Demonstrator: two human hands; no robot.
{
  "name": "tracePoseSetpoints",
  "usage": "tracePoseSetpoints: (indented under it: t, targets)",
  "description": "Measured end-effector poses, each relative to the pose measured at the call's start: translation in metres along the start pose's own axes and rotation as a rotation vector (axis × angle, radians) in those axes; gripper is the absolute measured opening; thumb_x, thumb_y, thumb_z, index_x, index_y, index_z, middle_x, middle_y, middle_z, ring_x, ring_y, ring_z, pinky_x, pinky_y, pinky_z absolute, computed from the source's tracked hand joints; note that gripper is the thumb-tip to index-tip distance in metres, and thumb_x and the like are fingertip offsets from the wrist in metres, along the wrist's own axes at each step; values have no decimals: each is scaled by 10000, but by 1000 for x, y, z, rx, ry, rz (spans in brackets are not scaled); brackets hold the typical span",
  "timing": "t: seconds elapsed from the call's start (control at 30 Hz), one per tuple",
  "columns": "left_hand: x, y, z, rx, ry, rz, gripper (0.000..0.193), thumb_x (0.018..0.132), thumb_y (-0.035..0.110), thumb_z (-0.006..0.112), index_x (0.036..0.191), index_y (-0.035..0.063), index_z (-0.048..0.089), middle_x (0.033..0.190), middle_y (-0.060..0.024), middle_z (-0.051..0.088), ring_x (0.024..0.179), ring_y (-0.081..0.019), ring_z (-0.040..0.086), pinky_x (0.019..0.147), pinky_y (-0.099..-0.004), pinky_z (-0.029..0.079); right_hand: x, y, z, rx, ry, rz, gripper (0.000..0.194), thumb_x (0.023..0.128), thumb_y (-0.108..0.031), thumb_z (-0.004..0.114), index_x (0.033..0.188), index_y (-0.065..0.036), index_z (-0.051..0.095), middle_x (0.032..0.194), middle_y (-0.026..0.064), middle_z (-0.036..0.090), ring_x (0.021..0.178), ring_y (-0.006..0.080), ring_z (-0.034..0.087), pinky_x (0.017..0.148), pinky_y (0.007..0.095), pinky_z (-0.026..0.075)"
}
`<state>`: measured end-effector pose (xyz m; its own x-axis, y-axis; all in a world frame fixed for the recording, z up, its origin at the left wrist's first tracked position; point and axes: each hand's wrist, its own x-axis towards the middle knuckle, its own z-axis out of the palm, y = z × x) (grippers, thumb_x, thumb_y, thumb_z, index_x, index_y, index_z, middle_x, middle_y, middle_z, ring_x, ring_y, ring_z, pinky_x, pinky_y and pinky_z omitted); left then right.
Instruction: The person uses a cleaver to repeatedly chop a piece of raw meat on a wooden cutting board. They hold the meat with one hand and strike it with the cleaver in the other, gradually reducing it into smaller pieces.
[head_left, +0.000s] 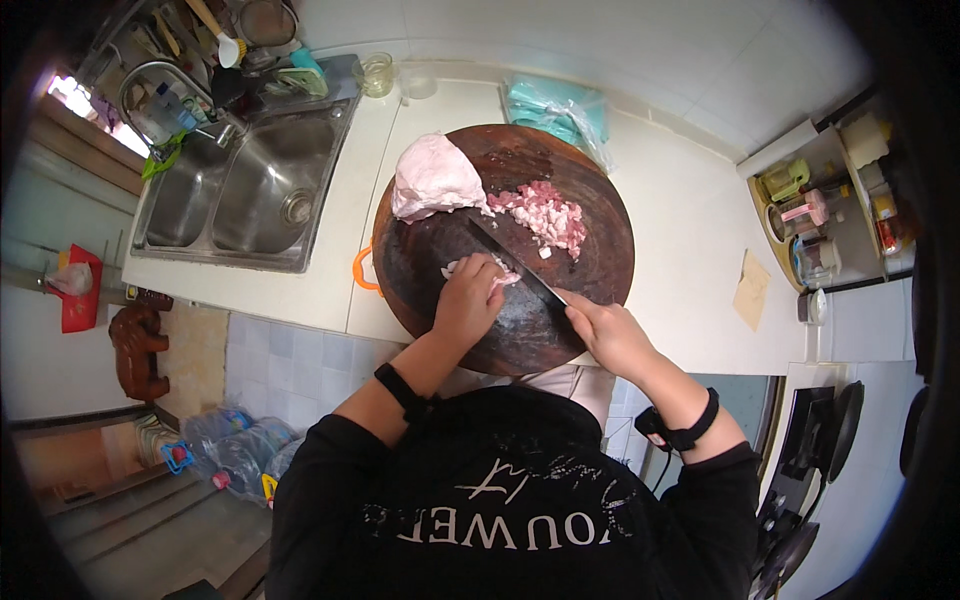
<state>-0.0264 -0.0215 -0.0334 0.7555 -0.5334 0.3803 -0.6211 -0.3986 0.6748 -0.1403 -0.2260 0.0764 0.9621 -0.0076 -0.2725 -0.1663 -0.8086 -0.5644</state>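
Note:
A round dark wooden chopping board (592, 195) with an orange handle lies on the worktop. My right hand (606, 330) is closed around the handle of a knife (517, 262), whose blade points up and left across the board. Just left of the blade, my left hand (474, 289) presses on small pieces of pale pink meat (507, 277), its fingers partly hiding them. A large pale chunk of raw meat (436, 176) rests at the board's upper left. Beyond the blade is a heap of diced red and white meat (549, 215).
A double steel sink (270, 180) is at the left. Behind the board lie a teal plastic bag (551, 105) and a glass (376, 75). A shelf of containers (810, 202) stands at the right, near a piece of brown paper (752, 291). Plastic bottles (247, 450) are on the floor.

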Motion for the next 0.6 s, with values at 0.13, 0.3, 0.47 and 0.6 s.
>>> tracePoseSetpoints:
  t: [0.13, 0.3, 0.47, 0.6]
  targets:
    - [-2, 2, -6, -33, 34, -15, 187, 796, 40, 702, 971, 35, 638, 1065, -129, 588, 1018, -353, 591, 868, -430, 492, -20, -3, -19, 61, -50, 37, 391, 1057, -269, 488, 1435, -199, 556, 972, 218, 719, 829, 445, 687, 776, 492, 562]
    - [2, 3, -8, -23, 0, -26, 197, 785, 29, 696, 968, 39, 623, 1062, -126, 586, 1012, -354, 588, 857, -429, 487, -29, -18, -26, 129, -78, 60, 433, 1068, -240, 488, 1501, -234, 497, 821, 177, 653, 714, 356, 657, 712, 429, 552]
    - [3, 0, -5, -22, -23, -15, 196, 761, 13, 660, 943, 56, 599, 976, -120, 586, 942, -344, 588, 817, -435, 486, -27, -17, -29, 114, -163, 13, 477, 1080, -174, 466, 1550, -256, 440, 569, 72, 520, 525, 159, 601, 597, 335, 528]
    - [3, -2, -2, -14, -37, -22, 192, 754, 14, 657, 934, 61, 605, 960, -105, 594, 920, -332, 597, 799, -430, 493, -2, -10, -14, 121, -113, -82, 510, 1054, -130, 488, 1546, -252, 436, 637, 177, 583, 579, 314, 637, 623, 393, 521]
